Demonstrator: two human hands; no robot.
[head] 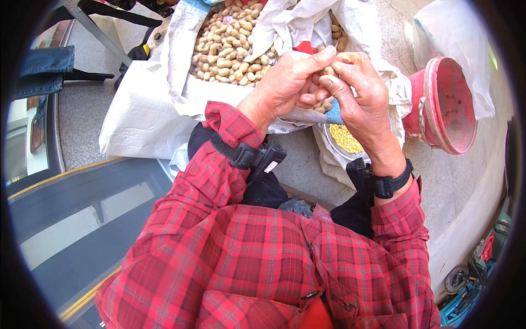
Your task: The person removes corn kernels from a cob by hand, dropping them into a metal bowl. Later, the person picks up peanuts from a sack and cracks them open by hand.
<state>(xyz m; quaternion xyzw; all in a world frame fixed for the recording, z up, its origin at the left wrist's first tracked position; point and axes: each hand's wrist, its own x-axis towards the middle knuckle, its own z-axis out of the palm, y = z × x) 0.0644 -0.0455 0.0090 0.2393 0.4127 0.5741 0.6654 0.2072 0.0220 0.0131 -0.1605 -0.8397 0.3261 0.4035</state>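
A peanut in its shell [328, 70] is pinched between the fingertips of both hands, partly covered by them. My left hand [289, 80] holds it from the left, thumb on top and fingers curled underneath. My right hand [363, 92] grips it from the right with thumb and forefinger. Below and beyond the hands, an opened white woven sack [222, 90] bears a heap of unshelled peanuts [230, 45]. A few more peanuts [324, 105] show just under my fingers. Yellow corn kernels [345, 137] lie in a round container under my right wrist, partly hidden.
To the right a red plastic bucket [441, 103] leans on its side beside a translucent plastic bag [456, 49]. Blue denim [47, 68] hangs at the far left. A dark panel with yellow edging [127, 181] lies near my left elbow. Wheeled equipment [457, 279] stands lower right.
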